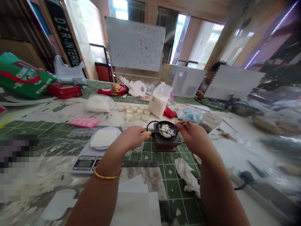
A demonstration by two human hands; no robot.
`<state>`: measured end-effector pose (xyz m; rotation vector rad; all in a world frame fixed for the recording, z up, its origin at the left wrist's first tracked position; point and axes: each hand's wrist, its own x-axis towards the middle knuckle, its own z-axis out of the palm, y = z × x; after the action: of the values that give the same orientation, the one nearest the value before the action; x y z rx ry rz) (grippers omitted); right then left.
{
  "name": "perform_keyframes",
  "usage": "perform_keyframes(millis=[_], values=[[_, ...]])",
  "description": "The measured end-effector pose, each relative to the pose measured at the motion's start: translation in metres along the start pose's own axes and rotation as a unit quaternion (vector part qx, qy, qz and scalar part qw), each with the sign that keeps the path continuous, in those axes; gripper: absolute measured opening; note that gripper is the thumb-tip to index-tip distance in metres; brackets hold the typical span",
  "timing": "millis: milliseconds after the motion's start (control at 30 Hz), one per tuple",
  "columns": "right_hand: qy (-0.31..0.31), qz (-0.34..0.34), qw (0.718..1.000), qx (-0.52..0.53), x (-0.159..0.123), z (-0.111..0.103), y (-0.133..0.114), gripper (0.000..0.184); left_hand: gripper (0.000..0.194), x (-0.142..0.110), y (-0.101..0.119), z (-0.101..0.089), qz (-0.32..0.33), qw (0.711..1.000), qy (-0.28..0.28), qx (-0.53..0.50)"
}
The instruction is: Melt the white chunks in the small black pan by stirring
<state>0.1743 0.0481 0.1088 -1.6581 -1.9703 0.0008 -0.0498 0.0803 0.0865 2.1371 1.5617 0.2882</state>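
My left hand (134,138) is closed round the wooden handle of a small black frying pan (176,135). White lumps (166,129) lie in the pan, some looking partly softened. Under the pan is a small hot plate (166,146) with a dark top and red base. My right hand (191,135) grips a thin, blue-tipped stirring stick (172,128), whose far end reaches in among the lumps. Just left of my left hand, a kitchen scale (82,163) carries a white square sheet (103,138).
Behind the pan stand several small cups (137,116) of pale material and a bag of white pellets (158,105). A crumpled cloth (187,175) lies in front. A power strip (265,191) is at right; white sheets (138,207) lie near me. A person (209,77) sits behind a monitor (235,83).
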Motion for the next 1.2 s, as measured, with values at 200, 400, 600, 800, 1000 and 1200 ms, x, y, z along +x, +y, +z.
perform_keyframes(millis=[200, 400, 600, 800, 1000, 1200], values=[[0.025, 0.012, 1.000, 0.007, 0.006, 0.006, 0.007, 0.027, 0.033, 0.001, 0.000, 0.001, -0.006, 1.000, -0.005, -0.008], [0.017, 0.029, 0.999, -0.011, 0.007, 0.008, 0.008, 0.029, 0.033, 0.000, 0.000, 0.001, -0.004, 1.000, -0.005, -0.012], [-0.024, 0.022, 0.999, -0.009, 0.007, 0.009, 0.007, 0.027, 0.033, 0.001, -0.001, 0.001, -0.005, 1.000, -0.004, -0.013], [0.021, 0.040, 0.999, -0.018, 0.010, 0.010, 0.012, 0.029, 0.034, 0.002, -0.002, 0.002, -0.004, 1.000, -0.001, -0.001], [-0.006, 0.036, 0.999, -0.015, 0.006, 0.002, 0.010, 0.030, 0.034, 0.002, -0.002, 0.002, -0.001, 1.000, -0.007, -0.010], [-0.028, 0.032, 0.999, -0.034, 0.002, -0.002, 0.004, 0.031, 0.032, 0.001, -0.001, 0.002, -0.009, 1.000, -0.005, -0.016]])
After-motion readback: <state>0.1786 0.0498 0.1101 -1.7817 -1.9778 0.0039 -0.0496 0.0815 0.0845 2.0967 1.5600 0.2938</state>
